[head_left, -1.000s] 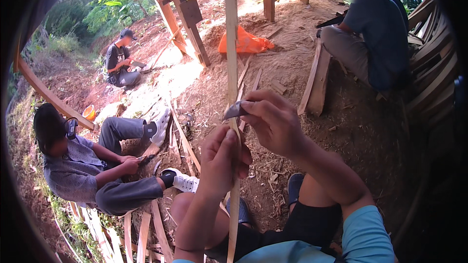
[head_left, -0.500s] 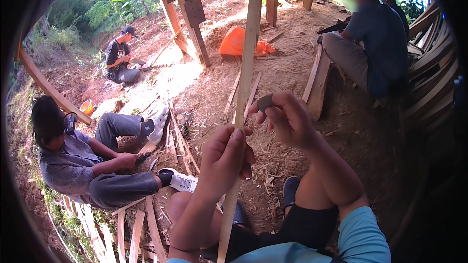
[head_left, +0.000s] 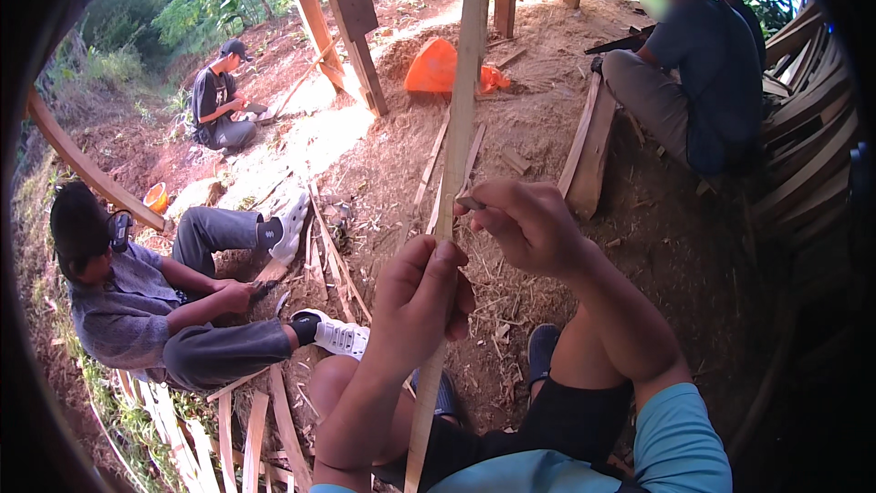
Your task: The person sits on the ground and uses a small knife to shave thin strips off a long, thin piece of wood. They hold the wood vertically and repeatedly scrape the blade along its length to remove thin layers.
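Note:
A long, thin wooden strip (head_left: 464, 100) stands nearly upright in front of me, its lower end close to my lap. My left hand (head_left: 418, 306) is closed round its middle, thumb lying along the face. Just above and to the right, my right hand (head_left: 534, 228) pinches a small dark grey piece of sandpaper (head_left: 471, 204). The sandpaper is at the strip's right edge, seen nearly edge-on; whether it presses on the wood I cannot tell.
Several wooden strips (head_left: 285, 429) lie at lower left, near a seated person (head_left: 137, 301) working with a dark tool. Another person (head_left: 703, 73) sits at right beside a plank (head_left: 591, 151) and stacked wood (head_left: 812, 146). An orange sheet (head_left: 433, 68) lies ahead, near wooden posts (head_left: 356, 46).
My right hand has moved slightly left and down, bringing the sandpaper to the strip's edge and turning it from face-on to edge-on. My left hand keeps its hold on the strip.

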A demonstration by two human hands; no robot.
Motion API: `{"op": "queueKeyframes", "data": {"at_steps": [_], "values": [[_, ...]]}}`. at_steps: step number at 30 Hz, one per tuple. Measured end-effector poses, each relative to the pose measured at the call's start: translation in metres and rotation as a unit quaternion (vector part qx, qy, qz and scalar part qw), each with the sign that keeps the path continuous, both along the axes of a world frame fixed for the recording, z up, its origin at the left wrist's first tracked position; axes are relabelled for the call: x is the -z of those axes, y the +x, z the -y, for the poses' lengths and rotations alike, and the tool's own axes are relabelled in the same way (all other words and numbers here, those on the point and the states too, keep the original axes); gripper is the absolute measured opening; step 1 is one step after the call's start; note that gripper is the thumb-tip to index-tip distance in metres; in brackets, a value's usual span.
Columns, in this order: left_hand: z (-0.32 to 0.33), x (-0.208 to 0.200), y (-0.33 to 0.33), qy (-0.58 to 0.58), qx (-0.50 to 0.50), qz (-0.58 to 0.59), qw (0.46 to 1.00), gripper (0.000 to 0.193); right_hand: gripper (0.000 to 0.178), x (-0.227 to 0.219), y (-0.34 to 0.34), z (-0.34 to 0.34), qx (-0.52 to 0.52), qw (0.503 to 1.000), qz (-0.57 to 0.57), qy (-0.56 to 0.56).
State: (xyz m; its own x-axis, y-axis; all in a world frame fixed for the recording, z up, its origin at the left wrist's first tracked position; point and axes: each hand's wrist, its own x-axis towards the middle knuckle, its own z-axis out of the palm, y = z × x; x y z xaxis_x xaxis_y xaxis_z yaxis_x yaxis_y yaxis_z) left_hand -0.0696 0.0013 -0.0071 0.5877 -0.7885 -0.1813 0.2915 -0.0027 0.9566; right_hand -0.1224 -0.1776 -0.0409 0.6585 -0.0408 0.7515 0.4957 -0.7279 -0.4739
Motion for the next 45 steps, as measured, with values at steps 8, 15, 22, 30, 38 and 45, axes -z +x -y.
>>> {"op": "queueKeyframes", "data": {"at_steps": [8, 15, 22, 30, 38, 45], "values": [[0.001, -0.003, -0.006, -0.002, -0.024, 0.015, 1.0, 0.028, 0.009, 0.0, -0.001, -0.011, 0.033, 0.998, 0.031, 0.05], [-0.001, 0.0, -0.006, 0.0, -0.011, 0.032, 0.999, 0.029, 0.008, 0.003, -0.002, -0.016, 0.045, 0.996, 0.04, 0.067], [0.002, 0.008, -0.017, -0.022, -0.034, 0.114, 0.993, 0.026, 0.016, 0.0, -0.008, -0.02, 0.004, 0.993, 0.015, 0.115], [0.001, 0.004, -0.013, 0.022, -0.006, 0.1, 0.995, 0.025, 0.02, -0.014, -0.014, -0.002, -0.124, 0.958, -0.134, 0.222], [0.006, 0.006, -0.003, 0.045, -0.021, 0.057, 0.997, 0.025, 0.012, 0.011, -0.002, -0.013, -0.062, 0.974, -0.069, 0.206], [0.007, 0.006, -0.005, 0.048, -0.015, 0.06, 0.997, 0.022, 0.017, -0.001, -0.009, -0.018, -0.006, 0.919, -0.173, 0.355]]}}
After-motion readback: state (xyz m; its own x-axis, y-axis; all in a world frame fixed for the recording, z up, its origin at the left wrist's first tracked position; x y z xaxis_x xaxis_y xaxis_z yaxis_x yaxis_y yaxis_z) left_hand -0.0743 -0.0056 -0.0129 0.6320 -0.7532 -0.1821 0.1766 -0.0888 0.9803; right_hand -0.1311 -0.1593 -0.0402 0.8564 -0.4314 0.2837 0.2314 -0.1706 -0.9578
